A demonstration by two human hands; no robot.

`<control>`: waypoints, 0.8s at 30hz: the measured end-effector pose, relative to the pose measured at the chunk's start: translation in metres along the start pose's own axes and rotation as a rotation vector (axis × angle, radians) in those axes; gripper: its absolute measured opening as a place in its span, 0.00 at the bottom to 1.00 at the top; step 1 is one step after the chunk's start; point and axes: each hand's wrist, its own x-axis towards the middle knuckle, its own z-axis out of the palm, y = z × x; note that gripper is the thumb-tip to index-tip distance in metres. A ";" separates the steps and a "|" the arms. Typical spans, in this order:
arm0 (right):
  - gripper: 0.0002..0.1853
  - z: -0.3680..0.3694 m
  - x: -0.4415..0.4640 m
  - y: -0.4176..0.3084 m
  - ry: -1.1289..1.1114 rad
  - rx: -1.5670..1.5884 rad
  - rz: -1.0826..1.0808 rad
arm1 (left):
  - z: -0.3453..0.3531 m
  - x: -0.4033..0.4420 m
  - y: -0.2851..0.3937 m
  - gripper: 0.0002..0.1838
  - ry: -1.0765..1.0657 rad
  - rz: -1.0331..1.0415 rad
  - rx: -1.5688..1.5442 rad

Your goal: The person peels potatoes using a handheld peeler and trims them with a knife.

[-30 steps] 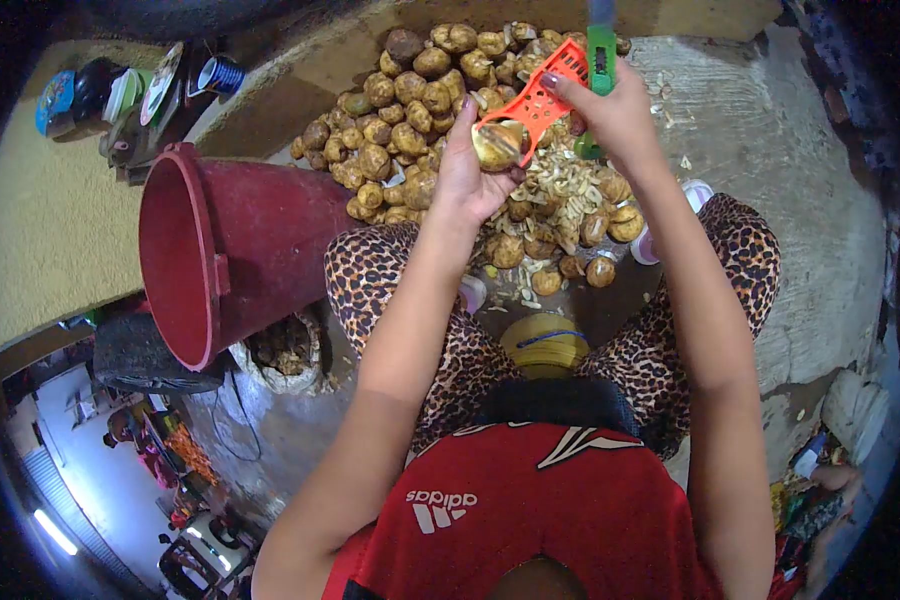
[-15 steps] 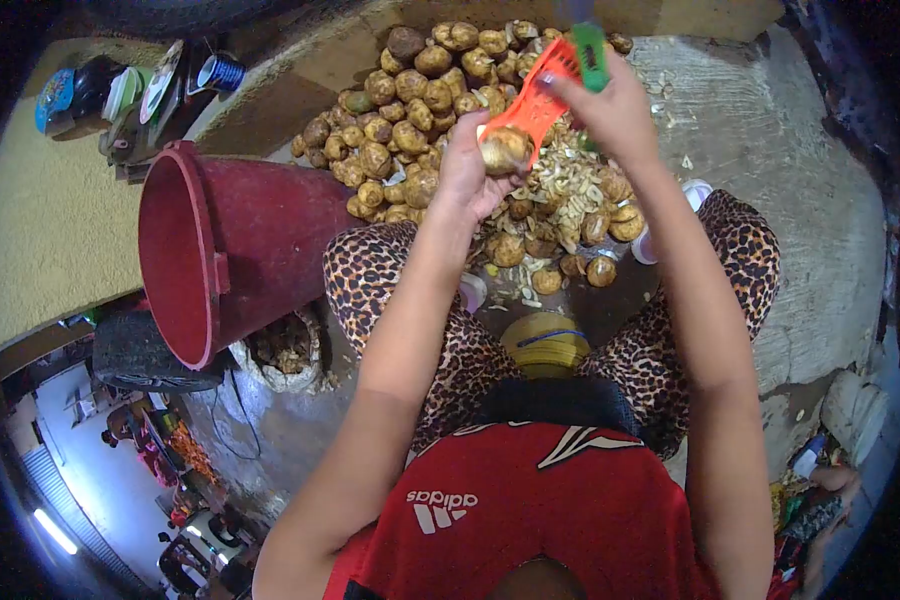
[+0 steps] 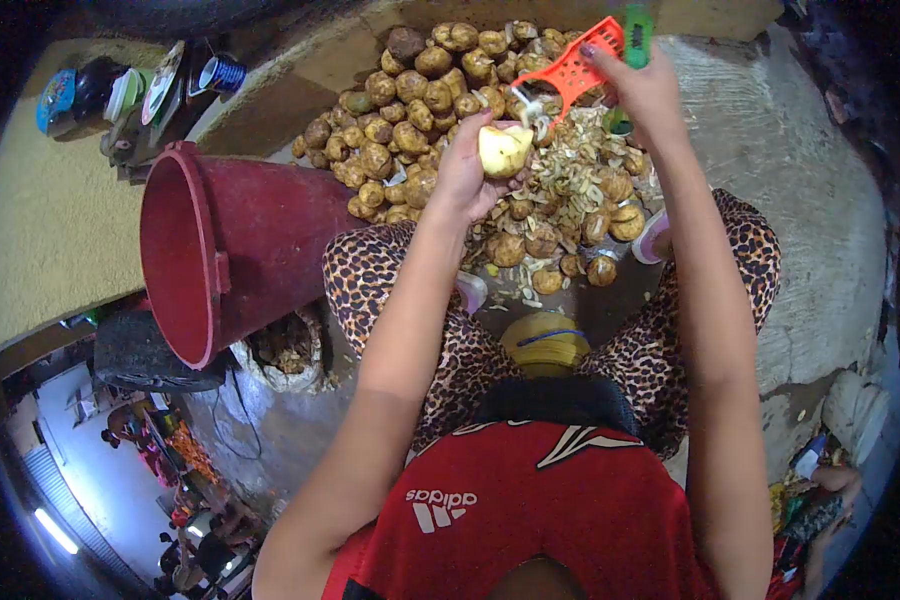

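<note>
My left hand (image 3: 465, 175) is closed around a partly peeled potato (image 3: 505, 152), its bared pale yellow flesh facing up. Orange plastic shows in my right hand (image 3: 642, 88): it grips a peeler (image 3: 573, 77) with small holes through its body. Pale shreds of peel hang at the peeler's blade end, just above and to the right of the potato, apart from it. A green strip (image 3: 637, 35) sticks out past my right fingers; its kind is unclear. Beneath both hands lie a heap of brown unpeeled potatoes (image 3: 410, 110) and many peel scraps (image 3: 570, 190).
A big dark red bucket (image 3: 270, 240) lies tipped at the left. Below it stands a white sack (image 3: 288, 360). Between my legs is a yellow round container (image 3: 545, 350). Dishes and a blue cup (image 3: 222, 75) sit on the ledge upper left. Other people appear at the lower left.
My right hand has moved up and right with the peeler, away from the potato. More pale flesh of the potato shows. My left hand stays nearly in place.
</note>
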 end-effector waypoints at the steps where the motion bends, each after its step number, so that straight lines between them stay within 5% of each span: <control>1: 0.16 -0.002 0.001 -0.005 0.000 0.088 0.062 | 0.001 -0.002 -0.001 0.21 -0.009 0.015 -0.003; 2: 0.16 -0.003 -0.005 -0.009 -0.075 0.031 0.210 | 0.002 -0.003 -0.001 0.21 -0.019 0.033 -0.008; 6: 0.16 0.018 -0.023 -0.013 -0.241 0.096 0.156 | 0.012 -0.004 0.004 0.20 0.077 -0.035 -0.044; 10: 0.16 0.008 -0.006 0.001 0.107 -0.126 -0.310 | 0.005 -0.001 0.003 0.20 -0.033 -0.033 -0.059; 14: 0.16 -0.003 -0.002 0.012 -0.017 -0.014 0.096 | 0.001 -0.002 0.001 0.19 -0.074 -0.034 -0.075; 17: 0.15 0.019 -0.029 -0.022 -0.167 0.157 0.107 | 0.010 -0.002 0.003 0.19 0.024 -0.022 -0.098; 20: 0.23 0.018 -0.020 0.000 -0.097 -0.082 -0.038 | 0.005 -0.001 0.002 0.20 0.015 0.003 -0.061; 22: 0.14 0.008 -0.006 0.004 0.107 -0.264 -0.397 | 0.002 0.000 0.003 0.20 -0.027 0.021 -0.028; 24: 0.13 -0.010 0.005 0.007 0.118 -0.119 -0.051 | 0.004 -0.003 0.003 0.21 -0.031 0.019 -0.003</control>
